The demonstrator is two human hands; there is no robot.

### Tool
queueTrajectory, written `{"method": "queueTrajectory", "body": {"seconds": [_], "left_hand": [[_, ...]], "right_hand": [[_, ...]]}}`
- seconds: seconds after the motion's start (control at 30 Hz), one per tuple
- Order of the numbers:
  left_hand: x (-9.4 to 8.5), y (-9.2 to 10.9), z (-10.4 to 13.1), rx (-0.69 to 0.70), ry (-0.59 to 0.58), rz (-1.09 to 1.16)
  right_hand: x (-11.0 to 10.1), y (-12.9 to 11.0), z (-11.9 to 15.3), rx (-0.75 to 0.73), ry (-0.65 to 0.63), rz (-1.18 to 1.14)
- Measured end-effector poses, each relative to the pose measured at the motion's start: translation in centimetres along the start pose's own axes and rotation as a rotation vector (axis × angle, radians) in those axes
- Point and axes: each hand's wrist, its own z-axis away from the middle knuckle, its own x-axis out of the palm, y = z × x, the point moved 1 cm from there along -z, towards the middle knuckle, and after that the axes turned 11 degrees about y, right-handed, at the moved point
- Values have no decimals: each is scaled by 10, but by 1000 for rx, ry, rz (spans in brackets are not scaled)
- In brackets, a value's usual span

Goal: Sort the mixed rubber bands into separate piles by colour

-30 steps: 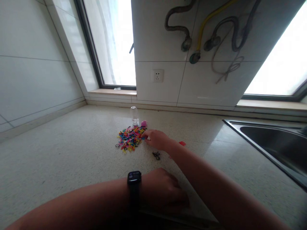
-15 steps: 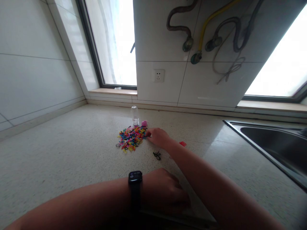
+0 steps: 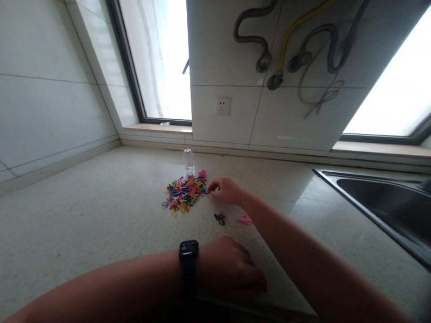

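A heap of small coloured rubber bands [image 3: 184, 194] lies on the speckled counter. At its right edge my right hand [image 3: 225, 190] has thumb and forefinger pinched together on a small dark rubber band [image 3: 207, 192]. A small bunch of black rubber bands [image 3: 220, 218] lies below that hand, and a pink bunch of bands [image 3: 244, 220] sits beside my right forearm. My left hand [image 3: 232, 267], with a black watch [image 3: 189, 249] on its wrist, rests near the counter's front edge. Its fingers are curled in shadow, and nothing shows in them.
Behind the heap stands a clear bottle [image 3: 189, 162], with a pink object [image 3: 202, 173] beside it. A metal sink [image 3: 377, 202] is set into the counter on the right. The tiled wall carries a socket [image 3: 222, 106] and several hoses [image 3: 286, 40].
My right hand has drawn slightly right from the heap, a dark band in its fingertips. Its forearm has shifted, uncovering the pink bunch and hiding a red one. My left hand stays in place.
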Motion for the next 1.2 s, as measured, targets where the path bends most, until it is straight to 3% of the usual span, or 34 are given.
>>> {"method": "queueTrajectory", "body": {"seconds": [0.23,0.37,0.6,0.8,1.03,1.2], "left_hand": [[1,-1,0,-4,-8,-3],[1,-1,0,3,10,-24],[-1,0,-1,7,-7,-30],[1,0,-1,8,-5,-42],[-1,1,-1,6,-32,-34],[-4,2,-3,1,-22,-26]], "right_hand": [[-2,-8,-2,-7,31,-33],[-13,-3,6,-6,46,-83],[-47,-8,56,8,8,-65],[-51,-28,91,-2,-9,2],[-38,-27,95,-82,-5,71],[-57,-19,98,-53,45,-10]]}}
